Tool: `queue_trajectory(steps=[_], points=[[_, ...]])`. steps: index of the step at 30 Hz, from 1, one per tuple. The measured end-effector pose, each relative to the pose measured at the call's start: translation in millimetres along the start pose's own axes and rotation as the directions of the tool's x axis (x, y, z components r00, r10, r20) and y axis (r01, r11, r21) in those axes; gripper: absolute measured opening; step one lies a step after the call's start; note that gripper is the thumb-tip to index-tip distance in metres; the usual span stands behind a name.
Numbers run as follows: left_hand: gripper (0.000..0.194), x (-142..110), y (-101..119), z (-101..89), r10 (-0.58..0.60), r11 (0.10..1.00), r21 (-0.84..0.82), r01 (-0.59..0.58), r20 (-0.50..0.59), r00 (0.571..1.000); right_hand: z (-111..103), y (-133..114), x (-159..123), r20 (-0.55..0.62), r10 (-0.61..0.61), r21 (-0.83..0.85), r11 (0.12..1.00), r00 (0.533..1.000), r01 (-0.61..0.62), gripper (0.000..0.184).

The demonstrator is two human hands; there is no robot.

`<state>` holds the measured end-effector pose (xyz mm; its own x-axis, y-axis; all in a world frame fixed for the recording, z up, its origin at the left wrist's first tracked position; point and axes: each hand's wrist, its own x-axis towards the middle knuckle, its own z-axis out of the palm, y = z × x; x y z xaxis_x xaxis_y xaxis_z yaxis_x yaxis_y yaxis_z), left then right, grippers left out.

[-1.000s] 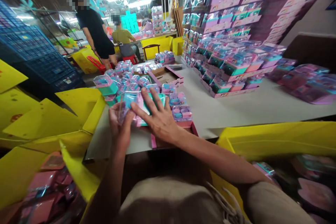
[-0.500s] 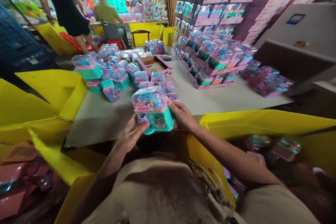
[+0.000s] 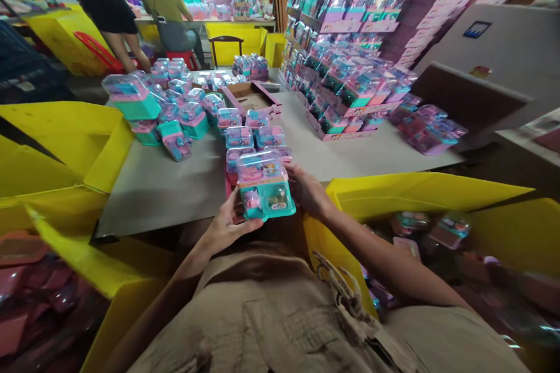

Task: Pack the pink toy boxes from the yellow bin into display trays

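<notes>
In front of my lap is a small plastic toy case (image 3: pixel 265 183) with a teal base and a clear, pink-tinted lid, tilted so its printed front faces me. A small pink piece sits at the left of that front, beside a panel with a white label. My left hand (image 3: pixel 230 222) grips the lower left corner, thumb along the bottom edge. My right hand (image 3: pixel 310 189) is closed at the right side of the case, fingertips at the lid's edge and partly hidden. Just beyond, similar cases (image 3: pixel 240 137) stand in rows in a pink display tray.
More cases (image 3: pixel 131 99) are heaped at the table's (image 3: pixel 175 198) left. An open cardboard tray (image 3: pixel 251 96) lies mid-table. Filled display trays (image 3: pixel 350 93) stack high on the right. Yellow bins (image 3: pixel 394 186) with cases flank me. Two people (image 3: pixel 168 11) are in the background.
The case has turned more squarely toward me, showing the pink piece my left fingers covered. My left hand has shifted to its lower corner. The view has moved slightly.
</notes>
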<state>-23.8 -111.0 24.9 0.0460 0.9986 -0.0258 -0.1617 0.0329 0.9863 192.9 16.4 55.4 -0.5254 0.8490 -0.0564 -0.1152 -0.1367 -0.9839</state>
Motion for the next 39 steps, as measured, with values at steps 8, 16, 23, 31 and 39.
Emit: queue_trajectory(steps=[8,16,23,31,39], points=[[0.101,75,-45,-3.1,0.326,0.757,0.592,-0.275,0.022,0.945,-60,-3,38,0.281,-0.236,-0.543,0.76,0.93,0.357,0.108],[0.104,87,-81,-17.9,0.294,0.611,0.765,-0.204,0.02,0.956,-82,30,44,0.032,-0.034,-0.668,0.743,0.999,0.047,0.049],[0.071,94,-71,3.4,0.266,0.41,0.911,-0.042,-0.075,0.961,-72,26,31,-0.053,0.474,-0.839,0.457,0.879,-0.297,0.032],[0.072,93,-89,49.4,0.363,0.292,0.956,-0.023,-0.089,0.928,-62,29,29,-0.065,0.519,-0.853,0.413,0.852,-0.317,0.027],[0.08,79,-41,-32.5,0.373,0.537,0.839,-0.089,-0.142,0.917,-82,13,14,-0.035,0.181,-0.966,0.246,0.983,-0.08,0.037]])
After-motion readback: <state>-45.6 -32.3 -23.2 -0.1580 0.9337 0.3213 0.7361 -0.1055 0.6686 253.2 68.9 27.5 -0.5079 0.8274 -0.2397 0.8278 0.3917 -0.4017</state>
